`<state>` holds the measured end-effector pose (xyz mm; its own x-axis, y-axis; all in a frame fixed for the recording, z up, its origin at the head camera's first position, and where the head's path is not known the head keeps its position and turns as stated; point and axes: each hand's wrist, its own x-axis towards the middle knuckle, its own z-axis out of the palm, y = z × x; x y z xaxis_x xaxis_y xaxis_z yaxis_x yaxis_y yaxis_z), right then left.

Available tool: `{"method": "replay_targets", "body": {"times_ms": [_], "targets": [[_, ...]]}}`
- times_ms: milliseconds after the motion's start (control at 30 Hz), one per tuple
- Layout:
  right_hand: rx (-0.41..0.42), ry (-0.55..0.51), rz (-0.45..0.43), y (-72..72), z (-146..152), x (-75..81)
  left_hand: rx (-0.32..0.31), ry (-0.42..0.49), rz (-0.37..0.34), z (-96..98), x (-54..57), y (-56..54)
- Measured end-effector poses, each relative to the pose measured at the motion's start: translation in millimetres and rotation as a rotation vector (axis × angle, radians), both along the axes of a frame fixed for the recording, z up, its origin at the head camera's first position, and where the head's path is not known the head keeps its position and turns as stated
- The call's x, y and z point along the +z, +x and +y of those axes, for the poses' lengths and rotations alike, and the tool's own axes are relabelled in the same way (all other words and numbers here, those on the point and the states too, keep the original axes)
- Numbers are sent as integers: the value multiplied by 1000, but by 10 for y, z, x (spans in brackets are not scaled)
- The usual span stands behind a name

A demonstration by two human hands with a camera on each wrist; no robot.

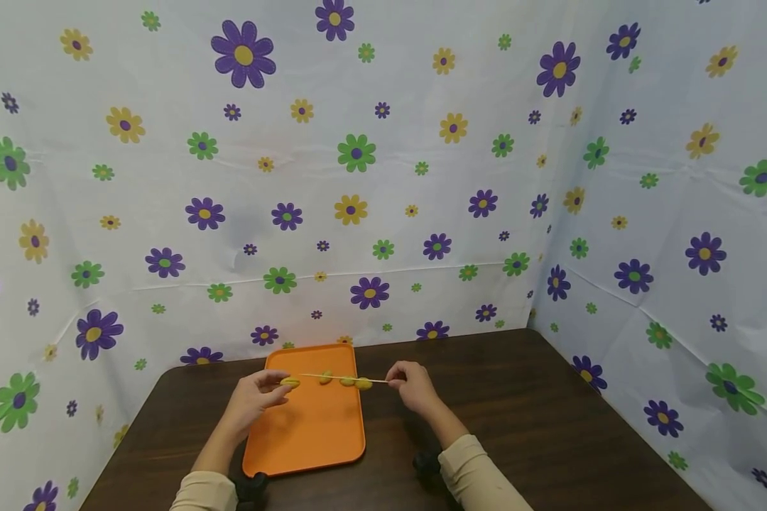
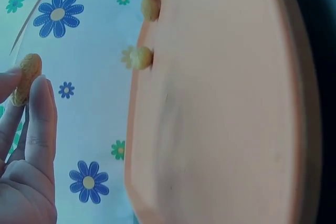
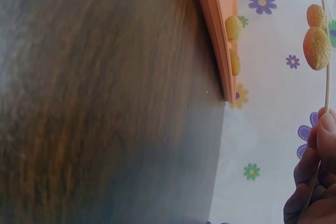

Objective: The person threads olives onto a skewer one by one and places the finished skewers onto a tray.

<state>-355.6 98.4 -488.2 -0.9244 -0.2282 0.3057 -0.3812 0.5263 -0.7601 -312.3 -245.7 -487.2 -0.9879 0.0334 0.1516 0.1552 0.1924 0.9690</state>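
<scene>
Head camera high and well back, facing forward and down over the dark brown wood-grain table (image 1: pixel 498 411) to the white flower-printed sheet (image 1: pixel 409 142). Left-wrist camera close to the person's bare left hand (image 2: pixel 26 174), view tipped sideways across the orange round-cornered tray (image 2: pixel 226 103). Right-wrist camera close to the bare right hand (image 3: pixel 326 156), also tipped, mostly over table. Tray and sheet common to all three.

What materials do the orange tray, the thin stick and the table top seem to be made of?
Orange tray: probably plastic, smooth, judging by its even colour and rounded corners.
Thin stick: likely wood or bamboo, apparently unpainted, from its pale straw colour.
Table top: wood or wood-look laminate with a soft sheen; grain-like streaks fit both.
</scene>
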Motion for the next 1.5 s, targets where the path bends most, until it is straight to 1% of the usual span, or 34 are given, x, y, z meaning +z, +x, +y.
{"method": "replay_targets", "body": {"times_ms": [133, 367, 533, 767, 833, 1000, 1167, 1333, 1500], "targets": [[1, 3, -5, 3, -23, -5, -10, 29, -5, 47, -25, -16], [2, 12, -9, 31, -62, 16, -7, 60, -18, 141, -67, -37], [7, 25, -1, 28, -65, 1, -5, 96, -28, 175, -53, -25], [6, 27, -39, 24, -49, -49, 9, 124, -42, 168, -81, -2], [11, 27, -38, 21, -41, -64, 19, 140, -49, 164, -95, -8], [15, 26, -28, 18, -29, -78, 38, 210, -75, 159, -120, -14], [3, 32, -21, 32, -13, -76, 44, 270, -93, 160, -137, -16], [-8, 16, -53, 49, 7, -79, 50, 322, -86, 162, -157, -26], [-9, 10, -46, 52, 16, -86, 58, 345, -78, 159, -170, -9]]}}
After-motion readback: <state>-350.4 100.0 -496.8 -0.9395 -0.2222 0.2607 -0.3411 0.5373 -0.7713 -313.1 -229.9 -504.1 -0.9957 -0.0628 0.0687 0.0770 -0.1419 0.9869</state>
